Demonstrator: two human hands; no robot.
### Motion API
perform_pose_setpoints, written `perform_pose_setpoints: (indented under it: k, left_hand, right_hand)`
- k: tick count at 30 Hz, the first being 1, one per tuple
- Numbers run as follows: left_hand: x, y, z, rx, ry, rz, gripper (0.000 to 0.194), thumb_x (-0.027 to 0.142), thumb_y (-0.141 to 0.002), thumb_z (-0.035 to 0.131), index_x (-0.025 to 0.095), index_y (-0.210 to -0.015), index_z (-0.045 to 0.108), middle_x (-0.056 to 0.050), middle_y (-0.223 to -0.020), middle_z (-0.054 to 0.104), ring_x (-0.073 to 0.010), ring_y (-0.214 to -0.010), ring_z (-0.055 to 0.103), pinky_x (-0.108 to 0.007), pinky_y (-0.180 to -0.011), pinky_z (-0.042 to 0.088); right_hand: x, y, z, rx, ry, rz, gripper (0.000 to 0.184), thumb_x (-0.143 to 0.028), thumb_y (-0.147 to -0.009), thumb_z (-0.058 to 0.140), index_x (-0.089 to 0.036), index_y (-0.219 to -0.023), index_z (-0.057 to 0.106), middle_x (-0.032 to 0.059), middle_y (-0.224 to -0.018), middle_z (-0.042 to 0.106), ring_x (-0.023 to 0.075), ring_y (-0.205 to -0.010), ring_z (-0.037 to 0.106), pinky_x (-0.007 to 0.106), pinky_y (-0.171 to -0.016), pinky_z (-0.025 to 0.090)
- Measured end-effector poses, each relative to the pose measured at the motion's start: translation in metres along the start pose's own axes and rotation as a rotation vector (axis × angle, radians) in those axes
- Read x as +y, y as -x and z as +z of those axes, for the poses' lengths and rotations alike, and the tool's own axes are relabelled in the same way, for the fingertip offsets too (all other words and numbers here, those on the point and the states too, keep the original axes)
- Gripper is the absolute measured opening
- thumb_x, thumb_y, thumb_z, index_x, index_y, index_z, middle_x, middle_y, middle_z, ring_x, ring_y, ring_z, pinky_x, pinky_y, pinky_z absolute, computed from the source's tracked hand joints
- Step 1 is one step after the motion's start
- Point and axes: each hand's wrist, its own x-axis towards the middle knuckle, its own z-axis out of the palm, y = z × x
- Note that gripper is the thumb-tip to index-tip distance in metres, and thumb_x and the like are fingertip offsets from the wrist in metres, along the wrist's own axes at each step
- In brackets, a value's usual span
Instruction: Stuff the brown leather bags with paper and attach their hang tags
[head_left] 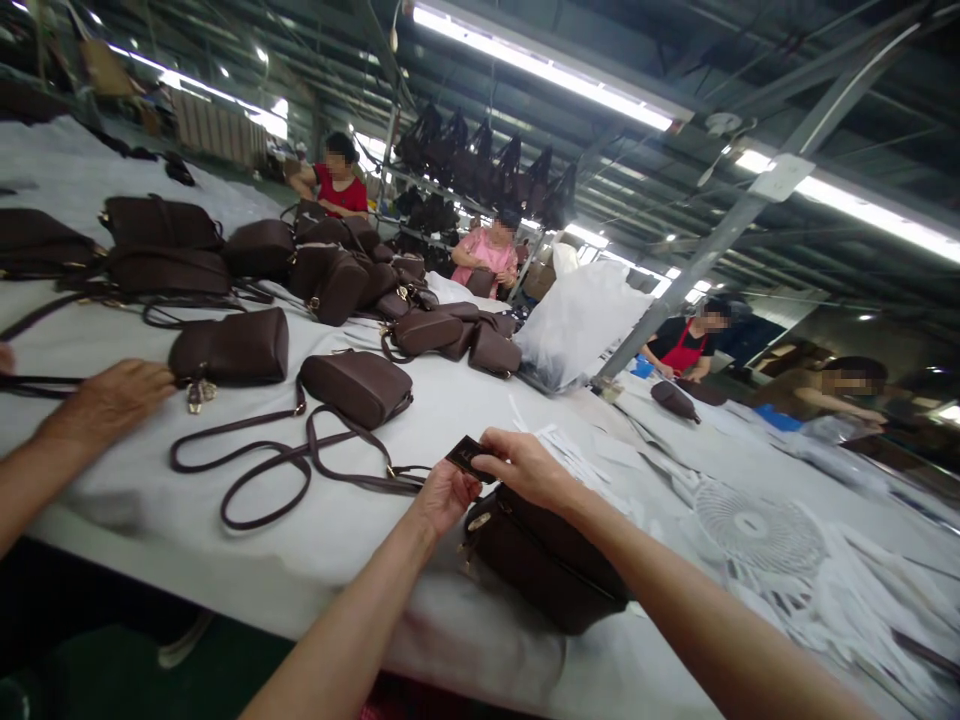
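1. Near the lower center of the frame, a small dark tag point(465, 456) with light lettering lies between the person's two hands, just above the brown bag point(551, 565).
2. The right hand point(525, 468) comes in from the lower right and is clamped on the tag, its thumb over the upper face.
3. The left hand point(448, 495) comes up from the bottom of the frame, fingers curled at the tag's lower edge; whether they pinch the tag or only touch it, I cannot tell.
4. The two hands are close together, with the bag below and to the right of the left hand, partly beneath the right wrist and forearm.
5. A thin strap point(264, 524) loops over the white-covered desk point(187, 555) at center left, one end reaching the left hand.
6. Above those loops sits another brown bag point(360, 388), well apart from the right hand.
7. At the left edge, a co-worker's hand point(112, 400) is beside a bag with a charm point(232, 350).
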Motion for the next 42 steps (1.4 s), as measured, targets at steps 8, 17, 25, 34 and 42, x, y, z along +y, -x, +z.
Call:
perform_pose_setpoints:
  k: [8, 17, 25, 34, 42]
  left_hand:
    - [0.006, 0.001, -0.010, 0.044, 0.094, 0.062, 0.009, 0.018, -0.089, 0.058, 0.011, -0.085, 0.063, -0.003, -0.074, 0.067, -0.0103, -0.060, 0.064, -0.020, -0.053, 0.053]
    - [0.022, -0.005, -0.020, 0.009, 0.108, 0.148, 0.006, 0.018, -0.085, 0.063, 0.013, -0.084, 0.066, -0.006, -0.083, 0.071, -0.0144, -0.075, 0.066, -0.024, -0.062, 0.054]
    - [0.026, -0.002, -0.030, 0.003, -0.175, 0.259, 0.026, 0.028, -0.061, 0.083, 0.014, -0.080, 0.072, -0.005, -0.080, 0.072, -0.0140, -0.070, 0.065, -0.024, -0.062, 0.052]
    - [0.070, 0.018, -0.013, 0.003, -1.025, 0.380, 0.020, 0.024, -0.067, 0.072, 0.017, -0.086, 0.076, -0.005, -0.085, 0.074, -0.0188, -0.074, 0.066, -0.023, -0.060, 0.053]
    - [0.159, 0.091, -0.044, 0.040, -1.453, 0.100, 0.009, 0.014, -0.068, 0.066, 0.020, -0.069, 0.073, 0.005, -0.060, 0.068, -0.0130, -0.057, 0.059, -0.017, -0.053, 0.042]
  right_hand:
    - [-0.011, -0.009, 0.013, 0.020, 0.364, 0.085, 0.009, -0.021, -0.090, 0.049, -0.021, -0.086, 0.057, 0.0014, -0.074, 0.063, 0.0151, -0.067, 0.055, 0.024, -0.059, 0.030]
    - [-0.021, -0.025, 0.021, -0.083, 0.562, 0.103, 0.020, -0.022, -0.096, 0.042, -0.021, -0.110, 0.055, 0.0075, -0.098, 0.069, 0.0198, -0.087, 0.065, 0.027, -0.065, 0.037]
    - [-0.039, -0.034, 0.024, -0.257, 0.738, 0.036, 0.030, -0.016, -0.094, 0.041, -0.024, -0.118, 0.058, 0.0102, -0.100, 0.068, 0.0244, -0.091, 0.067, 0.028, -0.067, 0.044]
    - [-0.018, -0.017, 0.005, -0.121, 0.513, 0.038, 0.042, -0.021, -0.082, 0.065, -0.018, -0.122, 0.055, 0.0122, -0.121, 0.058, 0.0222, -0.108, 0.058, 0.029, -0.087, 0.045]
    - [0.010, 0.053, -0.015, -0.104, 0.416, 0.333, 0.071, -0.031, -0.079, 0.064, -0.015, -0.142, 0.035, 0.0172, -0.134, 0.051, 0.0300, -0.121, 0.051, 0.038, -0.094, 0.041]
